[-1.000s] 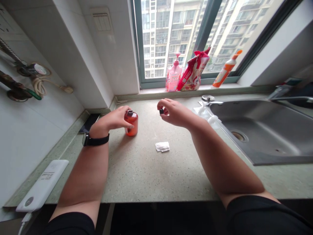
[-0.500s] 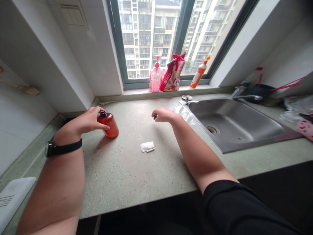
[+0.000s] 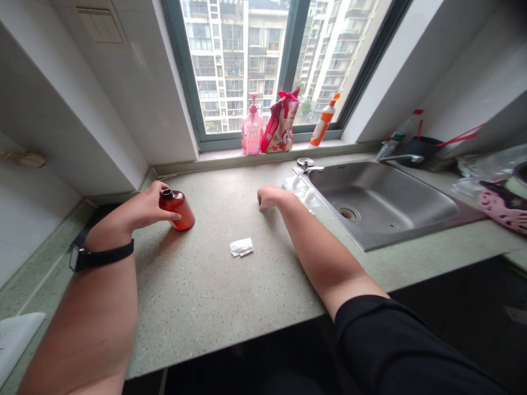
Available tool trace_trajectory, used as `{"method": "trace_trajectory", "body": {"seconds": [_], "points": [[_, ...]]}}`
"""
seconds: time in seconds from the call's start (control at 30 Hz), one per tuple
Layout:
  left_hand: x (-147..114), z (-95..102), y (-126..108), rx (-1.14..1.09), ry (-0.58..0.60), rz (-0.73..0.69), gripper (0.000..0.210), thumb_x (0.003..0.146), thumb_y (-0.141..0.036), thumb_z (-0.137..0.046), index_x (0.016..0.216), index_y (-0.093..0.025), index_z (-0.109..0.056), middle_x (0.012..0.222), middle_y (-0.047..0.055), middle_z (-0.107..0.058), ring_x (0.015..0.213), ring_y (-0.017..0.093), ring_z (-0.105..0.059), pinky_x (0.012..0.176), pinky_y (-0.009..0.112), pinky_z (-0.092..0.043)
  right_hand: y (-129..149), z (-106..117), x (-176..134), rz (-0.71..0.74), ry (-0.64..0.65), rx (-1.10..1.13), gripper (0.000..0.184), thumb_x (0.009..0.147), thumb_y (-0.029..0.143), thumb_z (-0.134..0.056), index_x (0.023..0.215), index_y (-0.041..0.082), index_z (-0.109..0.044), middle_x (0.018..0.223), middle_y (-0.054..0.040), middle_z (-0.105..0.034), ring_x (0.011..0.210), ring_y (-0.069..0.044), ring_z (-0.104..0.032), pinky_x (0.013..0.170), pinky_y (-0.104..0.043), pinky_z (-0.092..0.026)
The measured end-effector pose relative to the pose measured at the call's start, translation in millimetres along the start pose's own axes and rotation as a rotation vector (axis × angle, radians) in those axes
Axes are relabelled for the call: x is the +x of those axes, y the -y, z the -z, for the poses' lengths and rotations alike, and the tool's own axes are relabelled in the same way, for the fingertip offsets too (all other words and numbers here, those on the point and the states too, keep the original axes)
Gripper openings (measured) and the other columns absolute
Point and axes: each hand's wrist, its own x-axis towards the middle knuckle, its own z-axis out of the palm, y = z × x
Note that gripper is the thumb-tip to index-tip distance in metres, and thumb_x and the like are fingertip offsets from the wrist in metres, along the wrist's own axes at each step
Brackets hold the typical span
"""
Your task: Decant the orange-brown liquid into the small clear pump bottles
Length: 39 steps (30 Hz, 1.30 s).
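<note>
My left hand (image 3: 150, 204) is closed around the upper part of a translucent red-brown bottle (image 3: 184, 213). The bottle stands on the counter (image 3: 197, 296), and its dark neck shows no cap on top. To the right, my right hand (image 3: 269, 198) is low over the counter with its fingers pinched together. A small black piece, seemingly a bottle cap (image 3: 259, 203), shows at its fingertips, mostly hidden. A folded white tissue (image 3: 241, 247) lies on the counter between the hands, nearer to me.
A steel sink (image 3: 370, 241) is set into the counter at the right, with white plastic pieces (image 3: 307, 196) by its left edge. On the windowsill stand a pink pump bottle (image 3: 252, 134), a red bag (image 3: 282, 123) and an orange-white bottle (image 3: 323, 125).
My right hand has come down slightly and a little to the right, and its black piece is now less visible. My left hand keeps its hold on the bottle. The view has shifted slightly.
</note>
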Motion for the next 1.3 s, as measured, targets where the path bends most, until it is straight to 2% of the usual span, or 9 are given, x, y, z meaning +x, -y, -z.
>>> {"method": "trace_trajectory", "body": {"seconds": [0.23,0.47,0.57,0.77,0.83,0.97,1.07,1.17,1.3], "points": [[0,-1.0,0,0.086,-0.018,-0.01,0.098,0.06,-0.068,-0.082,0.139,-0.021,-0.049,0.148,0.02,-0.058,0.131,0.04,-0.063,0.103,0.045,-0.056,2,9,-13,-0.025,-0.026,0.04,0.055,0.075,0.034,-0.092,0.126,0.018,-0.079,0.122,-0.0137,-0.081,0.109,-0.03,-0.076,0.085,-0.032,-0.058],[-5,7.4,-1,0.073,-0.051,-0.097,0.12,0.064,-0.069,-0.085,0.163,-0.023,-0.035,0.168,0.022,-0.04,0.148,0.046,-0.05,0.119,0.055,-0.047,-7,43,-52,0.031,-0.271,0.166,0.052,0.1,0.048,-0.067,0.144,0.021,-0.063,0.143,-0.012,-0.07,0.122,-0.025,-0.069,0.099,-0.031,-0.053],[-17,13.5,-14,0.074,-0.201,-0.138,0.105,0.074,-0.068,-0.079,0.162,-0.026,-0.039,0.164,0.017,-0.047,0.143,0.044,-0.054,0.116,0.055,-0.05,-18,56,-78,0.02,-0.381,0.328,0.045,0.097,0.045,-0.071,0.135,0.021,-0.069,0.131,-0.0109,-0.075,0.108,-0.023,-0.072,0.091,-0.032,-0.055],[-57,23.8,-56,0.071,-0.725,-0.414,0.049,0.095,-0.057,-0.063,0.134,-0.028,-0.065,0.128,0.009,-0.069,0.117,0.031,-0.068,0.106,0.048,-0.056,-38,71,-134,-0.048,-0.603,0.447,0.041,0.095,0.047,-0.07,0.126,0.021,-0.073,0.117,-0.0097,-0.077,0.096,-0.023,-0.071,0.078,-0.034,-0.054],[-67,23.1,-70,0.042,-0.726,-0.458,0.04,0.096,-0.054,-0.062,0.128,-0.031,-0.067,0.123,0.005,-0.07,0.108,0.027,-0.069,0.103,0.046,-0.056,-43,73,-145,-0.079,-0.652,0.451,0.04,0.096,0.048,-0.068,0.125,0.02,-0.073,0.114,-0.0104,-0.078,0.095,-0.023,-0.071,0.079,-0.034,-0.054],[-74,12.2,-88,0.081,-0.468,-0.546,0.04,0.098,-0.053,-0.059,0.127,-0.026,-0.068,0.128,0.006,-0.071,0.119,0.031,-0.066,0.11,0.049,-0.051,-59,64,-144,-0.227,-0.645,0.397,0.042,0.097,0.049,-0.067,0.124,0.018,-0.073,0.117,-0.0131,-0.078,0.097,-0.024,-0.071,0.08,-0.033,-0.051],[-67,-3.4,-94,0.123,-0.253,-0.594,0.043,0.097,-0.052,-0.063,0.129,-0.025,-0.069,0.13,0.009,-0.072,0.12,0.032,-0.067,0.106,0.046,-0.053,-72,45,-130,-0.365,-0.495,0.3,0.051,0.093,0.054,-0.071,0.129,0.019,-0.071,0.124,-0.013,-0.077,0.101,-0.026,-0.072,0.079,-0.033,-0.05],[-57,-22.1,-97,0.163,-0.151,-0.658,0.041,0.099,-0.049,-0.061,0.13,-0.024,-0.07,0.131,0.01,-0.073,0.117,0.031,-0.069,0.102,0.045,-0.053,-82,22,-118,-0.428,-0.345,0.201,0.045,0.094,0.052,-0.069,0.121,0.017,-0.075,0.116,-0.0137,-0.079,0.101,-0.028,-0.072,0.076,-0.032,-0.048],[-48,-44.2,-99,0.23,-0.061,-0.678,0.04,0.099,-0.045,-0.064,0.131,-0.023,-0.069,0.134,0.011,-0.073,0.119,0.032,-0.07,0.1,0.042,-0.053,-92,3,-114,-0.383,-0.334,0.13,0.036,0.088,0.037,-0.075,0.119,0.019,-0.078,0.118,-0.0117,-0.079,0.101,-0.025,-0.072,0.075,-0.029,-0.047]]}}
